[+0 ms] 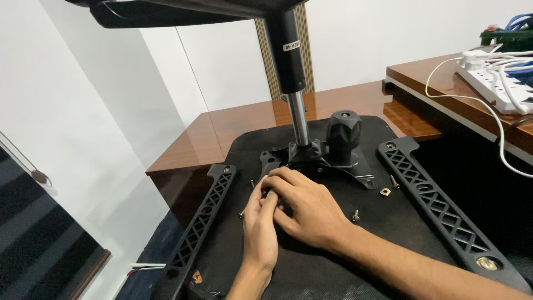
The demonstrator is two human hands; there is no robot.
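An upturned black fabric-covered chair seat (pixel 333 266) lies underside-up on a glossy brown wooden surface (pixel 244 119). A black metal tilt mechanism plate (pixel 327 161) sits at the centre of the seat, with a chrome and black gas-lift column (pixel 297 105) rising from it toward the camera's upper edge and a black ribbed adjustment knob (pixel 343 133) just to the column's right.

Both hands work at the plate's near left corner. The left hand (pixel 260 230) reaches up from below, its fingers pinched together at a small item there; the item itself is hidden by the fingers, so what the grip closes on cannot be told. The right hand (pixel 305 208) crosses in from the lower right and lies partly over the left, fingers curled and pressing at the same corner; its grip state cannot be told either. The corner lies directly ahead of both sets of fingertips, touching them.

Two black lattice-pattern plastic armrest brackets flank the plate, their long axes running near-to-far: the left bracket (pixel 202 222) beside the left hand, the right bracket (pixel 438 205) well apart. Loose silver screws lie on the seat: one (pixel 355 215) just right of the right hand, one (pixel 394 181) near a brass square nut (pixel 385 191), and one (pixel 241 214) touching or just beside the left thumb. A white power strip with cables (pixel 488 78) rests far right.
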